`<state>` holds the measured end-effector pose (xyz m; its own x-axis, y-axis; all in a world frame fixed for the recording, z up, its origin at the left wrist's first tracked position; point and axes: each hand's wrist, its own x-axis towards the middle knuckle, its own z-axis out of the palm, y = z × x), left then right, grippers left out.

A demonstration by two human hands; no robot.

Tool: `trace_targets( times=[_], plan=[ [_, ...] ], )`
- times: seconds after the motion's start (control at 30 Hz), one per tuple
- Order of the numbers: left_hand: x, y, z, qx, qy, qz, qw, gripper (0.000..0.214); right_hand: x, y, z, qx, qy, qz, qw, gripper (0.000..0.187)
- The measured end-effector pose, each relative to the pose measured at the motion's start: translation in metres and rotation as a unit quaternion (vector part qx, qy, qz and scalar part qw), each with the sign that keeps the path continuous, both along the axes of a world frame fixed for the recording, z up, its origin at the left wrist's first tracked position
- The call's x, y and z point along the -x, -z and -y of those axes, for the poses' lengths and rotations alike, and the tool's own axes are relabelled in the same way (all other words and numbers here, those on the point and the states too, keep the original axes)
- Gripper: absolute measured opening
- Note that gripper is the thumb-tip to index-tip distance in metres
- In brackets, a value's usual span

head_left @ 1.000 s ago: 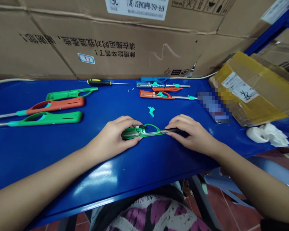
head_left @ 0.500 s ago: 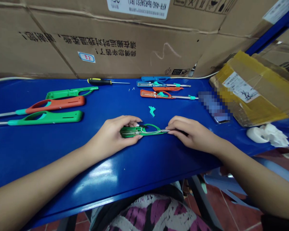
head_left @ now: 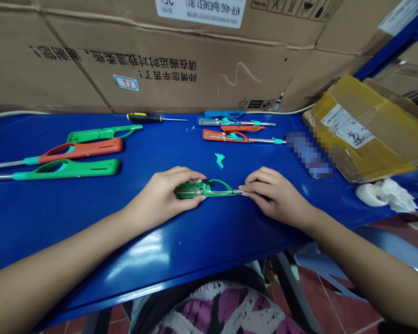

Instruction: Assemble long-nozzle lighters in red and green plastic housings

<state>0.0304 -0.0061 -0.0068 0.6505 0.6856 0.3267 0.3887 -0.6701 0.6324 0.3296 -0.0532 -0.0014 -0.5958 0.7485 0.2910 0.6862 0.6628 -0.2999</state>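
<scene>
Between my hands lies an opened green lighter (head_left: 191, 190), its inner parts and a white wire showing. My left hand (head_left: 163, 192) is wrapped round its wide handle end, thumb on the near side and fingers on the far side. With thumb and fingers, my right hand (head_left: 273, 192) pinches the metal tube (head_left: 237, 191) at the lighter's narrow end; the rest of the tube is hidden behind that hand. Just beyond the lighter rests a small turquoise trigger piece (head_left: 219, 160) on the blue table (head_left: 209, 250).
At the left are a green half shell (head_left: 97, 133), an orange lighter (head_left: 80, 150) and a green lighter (head_left: 73, 170). A screwdriver (head_left: 144, 118) lies behind. Opened blue (head_left: 209, 121) and orange lighters (head_left: 212, 135) lie at the back. A phone (head_left: 310, 155), taped box (head_left: 362, 130) and tissue roll (head_left: 371, 194) are at right.
My right hand has shifted slightly, its fingers re-placed on the metal tube near the lighter's narrow end. My left hand keeps its hold, with its fingers moved a little at the far side.
</scene>
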Motion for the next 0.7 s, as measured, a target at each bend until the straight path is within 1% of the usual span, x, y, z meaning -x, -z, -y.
trace_targets(
  times=[0.1, 0.23, 0.37, 0.43, 0.53, 0.6, 0.7],
  plan=[
    [0.000, 0.002, 0.000, -0.009, 0.001, 0.008, 1.000, 0.029, 0.002, -0.002, 0.004, -0.039, 0.003, 0.046, 0.998, 0.018],
    [0.000, 0.003, 0.000, -0.011, -0.002, 0.011, 1.000, 0.030, 0.009, -0.008, 0.011, -0.114, -0.015, 0.140, 0.983, 0.022],
    [0.000, 0.003, 0.000, -0.013, -0.003, 0.011, 1.000, 0.030, 0.017, -0.014, 0.018, -0.152, -0.022, 0.182, 0.971, 0.028],
    [0.000, 0.003, 0.000, -0.014, -0.004, 0.013, 1.000, 0.031, 0.020, -0.015, 0.021, -0.153, -0.015, 0.199, 0.968, 0.029],
    [0.000, 0.003, 0.000, -0.014, -0.006, 0.014, 1.000, 0.031, 0.021, -0.015, 0.023, -0.138, 0.001, 0.213, 0.967, 0.022],
    [0.000, 0.003, 0.000, -0.015, -0.006, 0.013, 1.000, 0.031, 0.018, -0.016, 0.023, -0.117, 0.014, 0.195, 0.974, 0.019],
    [0.000, 0.004, 0.000, -0.018, -0.009, 0.015, 1.000, 0.029, 0.014, -0.018, 0.020, -0.078, 0.039, 0.148, 0.985, 0.021]
  ],
)
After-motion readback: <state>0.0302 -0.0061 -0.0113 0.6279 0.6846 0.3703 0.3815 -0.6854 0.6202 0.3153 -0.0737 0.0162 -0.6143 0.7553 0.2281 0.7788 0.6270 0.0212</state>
